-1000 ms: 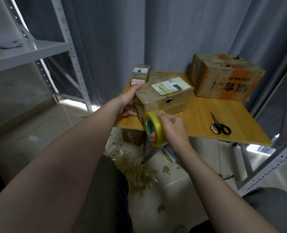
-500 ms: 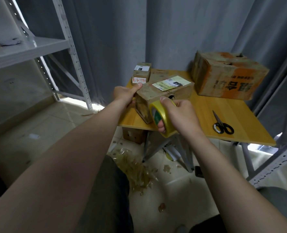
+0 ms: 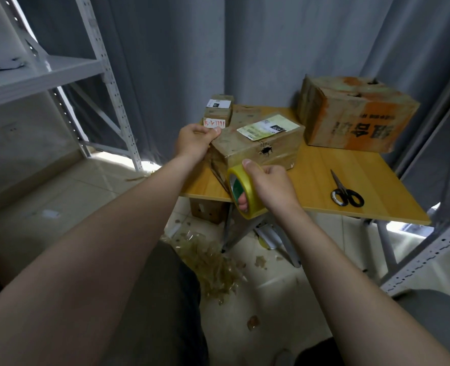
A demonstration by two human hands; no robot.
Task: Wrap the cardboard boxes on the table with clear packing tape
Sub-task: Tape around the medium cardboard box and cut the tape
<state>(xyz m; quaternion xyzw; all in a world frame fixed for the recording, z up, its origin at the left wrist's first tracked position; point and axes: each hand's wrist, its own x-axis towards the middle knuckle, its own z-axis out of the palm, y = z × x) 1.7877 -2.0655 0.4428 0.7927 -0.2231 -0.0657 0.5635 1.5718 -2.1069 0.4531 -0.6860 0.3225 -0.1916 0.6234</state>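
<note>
While the grey curtain closes off the whole back, a white rack stands at 10 o'clock and a second rack upright crowds the table's right edge at 4 o'clock. Open tiled floor lies left, toward 8 o'clock. Wooden table has its near edge running from 9 to 4 o'clock. A bare strip of top lies right of the labelled box, out to the scissors.

Big orange-printed box sits at the table's 1 o'clock corner, against the curtain and apart from the rest. Labelled box is centre-left, its near-left corner close to the table's left and near edges. It has a torn hole in its near face. Small box is at 11 o'clock, just behind the labelled box. Clear tape scraps are heaped on the floor at 6 o'clock, and another box sits under the table.

Left hand grips the labelled box's far-left top corner, fingers curled down the side and thumb on top. Right hand holds the yellow-tinted tape roll, thumb across the outer rim and fingers hooked through the core. The roll is against the box's near face at the near-left corner and overhangs the table's near edge. Scissors lie flat at 4 o'clock of the labelled box, near the table edge, handles toward the camera.

Versus one second back, the roll is up against the box face instead of hanging below the table edge. Versus half a second back, it sits slightly lower and further left of the hole. The left hand's grip on the corner is unchanged.
</note>
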